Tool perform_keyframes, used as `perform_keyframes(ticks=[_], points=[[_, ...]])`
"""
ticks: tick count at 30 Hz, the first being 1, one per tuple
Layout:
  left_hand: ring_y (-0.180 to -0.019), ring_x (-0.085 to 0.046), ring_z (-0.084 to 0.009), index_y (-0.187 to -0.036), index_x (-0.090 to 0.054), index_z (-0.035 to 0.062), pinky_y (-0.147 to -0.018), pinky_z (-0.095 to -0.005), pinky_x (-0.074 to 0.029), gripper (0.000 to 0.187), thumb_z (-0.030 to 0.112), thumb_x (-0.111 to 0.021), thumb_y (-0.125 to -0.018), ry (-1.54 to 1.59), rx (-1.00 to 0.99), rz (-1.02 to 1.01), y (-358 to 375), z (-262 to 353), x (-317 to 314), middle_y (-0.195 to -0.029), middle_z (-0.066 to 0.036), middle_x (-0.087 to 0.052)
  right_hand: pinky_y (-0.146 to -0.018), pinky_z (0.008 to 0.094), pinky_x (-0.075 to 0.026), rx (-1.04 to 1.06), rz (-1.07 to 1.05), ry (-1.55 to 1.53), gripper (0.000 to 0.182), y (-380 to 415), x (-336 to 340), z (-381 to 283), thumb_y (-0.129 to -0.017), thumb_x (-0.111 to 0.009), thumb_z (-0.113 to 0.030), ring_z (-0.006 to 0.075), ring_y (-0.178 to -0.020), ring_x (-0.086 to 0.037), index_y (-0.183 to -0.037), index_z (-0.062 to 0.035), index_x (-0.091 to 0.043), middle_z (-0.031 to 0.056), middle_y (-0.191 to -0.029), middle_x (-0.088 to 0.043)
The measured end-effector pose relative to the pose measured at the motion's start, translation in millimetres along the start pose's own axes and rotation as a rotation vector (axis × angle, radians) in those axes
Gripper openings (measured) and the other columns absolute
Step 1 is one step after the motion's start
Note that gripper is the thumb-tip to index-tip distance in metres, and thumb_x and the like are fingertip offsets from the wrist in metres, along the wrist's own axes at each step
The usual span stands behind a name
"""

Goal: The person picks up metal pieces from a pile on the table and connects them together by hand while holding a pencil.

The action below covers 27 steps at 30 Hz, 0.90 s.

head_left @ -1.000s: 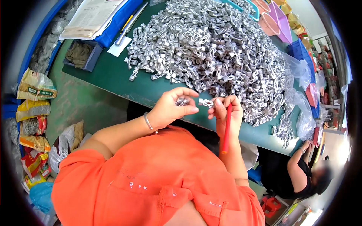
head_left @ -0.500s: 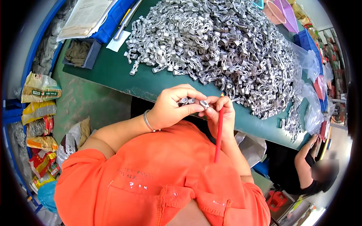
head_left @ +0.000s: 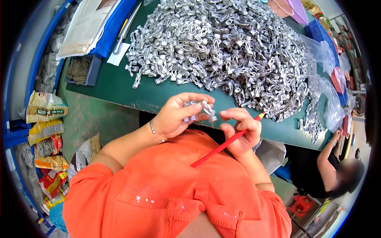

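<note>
My left hand (head_left: 177, 112) is closed around several small grey looped metal pieces (head_left: 207, 110). One of them, a ribbed end with a loop, sticks out past the thumb and is slightly blurred. To its right, my right hand (head_left: 245, 133) grips a red pencil (head_left: 218, 148), which slants across the palm with its pointed tip up and to the right. The thumb and forefinger of that hand are apart, a small gap away from the piece in my left hand. A large heap of similar grey pieces (head_left: 222, 47) lies on the green table (head_left: 152, 93) beyond both hands.
At the far left of the table are papers (head_left: 81, 27) on a blue holder and a grey box (head_left: 94, 71) with cloth. Clear plastic bags (head_left: 331, 105) lie at the right. Packaged bags (head_left: 45, 107) line the left side. A person in black (head_left: 307, 170) sits at right.
My right hand has drawn away from the left, and the pencil has swung from nearly upright to a slant. The piece at my left fingertips now hangs with its loop showing.
</note>
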State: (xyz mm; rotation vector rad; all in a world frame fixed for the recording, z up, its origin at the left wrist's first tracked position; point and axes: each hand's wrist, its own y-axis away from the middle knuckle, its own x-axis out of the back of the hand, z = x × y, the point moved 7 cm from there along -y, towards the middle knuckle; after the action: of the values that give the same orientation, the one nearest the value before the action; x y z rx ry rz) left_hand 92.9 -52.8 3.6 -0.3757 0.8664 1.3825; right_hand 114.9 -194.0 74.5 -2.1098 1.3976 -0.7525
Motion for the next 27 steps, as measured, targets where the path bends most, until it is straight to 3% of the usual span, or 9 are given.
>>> perform_keyframes(ticks=[2,4,8,12,16,17,21,25,27], points=[[-0.088,-0.059,-0.0223,-0.102,-0.053,0.0017,-0.076,-0.0342,-0.051,0.017,0.007,-0.052,-0.086,0.210,0.019,0.026,-4.3,-2.4,2.8,-0.096,-0.010,-0.057,-0.059,0.0308,-0.047,-0.021,0.068,0.194,0.033,-2.1,12.7,6.8,-0.068,-0.065,0.009,0.0242,-0.067,-0.058,-0.071,-0.0057,-0.036,0.0174,-0.081,-0.063],[-0.106,-0.052,-0.0298,-0.104,-0.050,0.0031,-0.091,-0.0428,-0.045,0.016,0.010,-0.048,-0.089,0.398,0.074,-0.022,-4.5,-9.7,13.1,-0.105,-0.014,-0.055,-0.060,0.0299,-0.045,-0.046,0.074,0.430,0.029,-7.7,22.6,20.4,-0.068,-0.064,0.009,0.0236,-0.066,-0.057,-0.071,-0.0047,-0.039,0.0146,-0.080,-0.063],[-0.102,-0.054,-0.0297,-0.104,-0.048,0.0044,-0.088,-0.0431,-0.047,0.015,0.011,-0.045,-0.090,0.206,0.037,0.131,-7.7,-7.8,18.5,-0.104,-0.017,-0.055,-0.063,0.0360,-0.040,0.011,-0.039,0.737,0.025,-17.3,19.3,46.0,-0.065,-0.068,0.003,0.0271,-0.070,-0.054,-0.074,-0.0049,-0.046,0.0099,-0.085,-0.062],[-0.100,-0.055,-0.0298,-0.102,-0.047,0.0036,-0.086,-0.0411,-0.048,0.014,0.010,-0.044,-0.090,0.317,0.046,0.193,-8.4,-4.0,16.9,-0.103,-0.017,-0.056,-0.060,0.0376,-0.037,-0.037,-0.199,0.961,0.022,-22.0,1.4,62.6,-0.064,-0.068,-0.006,0.0264,-0.072,-0.052,-0.074,-0.0077,-0.049,0.0036,-0.082,-0.060],[-0.087,-0.058,-0.0186,-0.103,-0.049,0.0040,-0.074,-0.0322,-0.051,0.017,0.011,-0.051,-0.087,0.150,0.060,0.269,-5.9,-5.2,30.4,-0.095,-0.010,-0.057,-0.055,0.0356,-0.041,0.089,-0.033,0.682,0.024,-27.1,10.7,51.3,-0.063,-0.064,0.006,0.0273,-0.060,-0.052,-0.071,-0.0056,-0.045,0.0092,-0.078,-0.061],[-0.077,-0.058,-0.0139,-0.100,-0.053,0.0030,-0.063,-0.0266,-0.050,0.017,0.009,-0.057,-0.084,0.081,0.077,0.290,-5.3,-5.9,32.3,-0.088,-0.007,-0.058,-0.055,0.0332,-0.042,0.073,-0.021,0.631,0.025,-27.4,11.8,45.7,-0.064,-0.065,0.006,0.0252,-0.060,-0.053,-0.071,-0.0056,-0.044,0.0102,-0.079,-0.061],[-0.065,-0.055,-0.0120,-0.095,-0.056,-0.0014,-0.050,-0.0219,-0.044,0.016,0.006,-0.059,-0.082,-0.029,0.226,0.191,-9.4,-19.5,32.1,-0.081,-0.008,-0.059,-0.061,0.0245,-0.047,-0.207,0.065,0.040,0.028,-9.2,7.1,49.2,-0.071,-0.065,0.008,0.0161,-0.070,-0.058,-0.073,-0.0049,-0.039,0.0153,-0.085,-0.062],[-0.062,-0.054,-0.0119,-0.095,-0.057,-0.0018,-0.049,-0.0217,-0.042,0.017,0.005,-0.060,-0.081,0.013,0.274,0.081,-5.9,-21.7,15.9,-0.080,-0.009,-0.060,-0.065,0.0274,-0.051,-0.196,0.075,0.010,0.032,0.7,-1.7,45.9,-0.069,-0.065,0.011,0.0199,-0.078,-0.061,-0.076,-0.0036,-0.037,0.0180,-0.088,-0.061],[-0.061,-0.055,-0.0122,-0.094,-0.057,-0.0015,-0.049,-0.0216,-0.042,0.016,0.005,-0.062,-0.080,-0.120,0.135,0.134,-7.7,-14.0,16.7,-0.077,-0.008,-0.060,-0.066,0.0274,-0.051,-0.233,0.080,-0.037,0.032,3.7,-1.0,48.8,-0.069,-0.065,0.011,0.0205,-0.078,-0.061,-0.076,-0.0036,-0.037,0.0180,-0.088,-0.061]])
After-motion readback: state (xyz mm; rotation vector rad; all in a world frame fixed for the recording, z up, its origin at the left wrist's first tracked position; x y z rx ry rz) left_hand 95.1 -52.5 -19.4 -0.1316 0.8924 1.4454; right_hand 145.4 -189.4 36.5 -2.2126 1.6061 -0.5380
